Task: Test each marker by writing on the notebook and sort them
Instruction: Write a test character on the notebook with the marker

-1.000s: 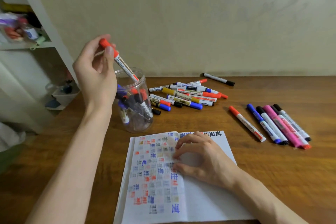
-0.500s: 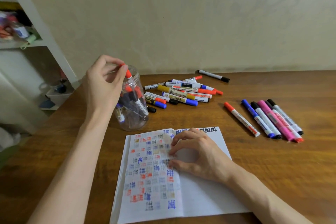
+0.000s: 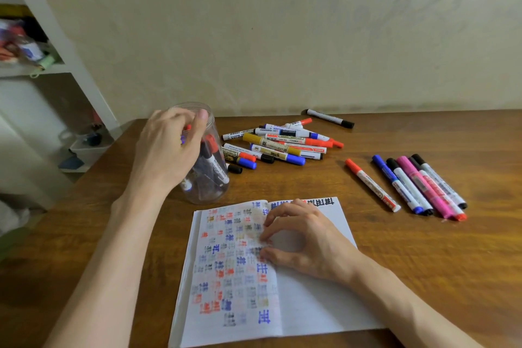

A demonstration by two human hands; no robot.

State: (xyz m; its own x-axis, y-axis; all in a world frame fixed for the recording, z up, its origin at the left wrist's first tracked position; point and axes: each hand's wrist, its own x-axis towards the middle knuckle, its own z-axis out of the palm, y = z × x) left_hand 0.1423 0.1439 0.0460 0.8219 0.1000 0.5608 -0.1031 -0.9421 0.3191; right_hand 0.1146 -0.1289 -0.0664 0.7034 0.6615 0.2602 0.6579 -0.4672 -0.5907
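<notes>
Head view: a left hand (image 3: 169, 150) arches over the mouth of a clear round plastic jar (image 3: 209, 192) of capped markers, fingers curled beside a red marker cap (image 3: 187, 127); whether they pinch it cannot be told. A right hand (image 3: 305, 243) rests loosely curled and empty on an open white paper notebook (image 3: 310, 305), fingertips on blue, red and black handwritten characters. Beyond those fingertips lies a heap of plastic markers (image 3: 282, 144), one barrel printed "MARKER"; to their right, a side-by-side row (image 3: 409, 186) on the wooden table (image 3: 423, 263).
</notes>
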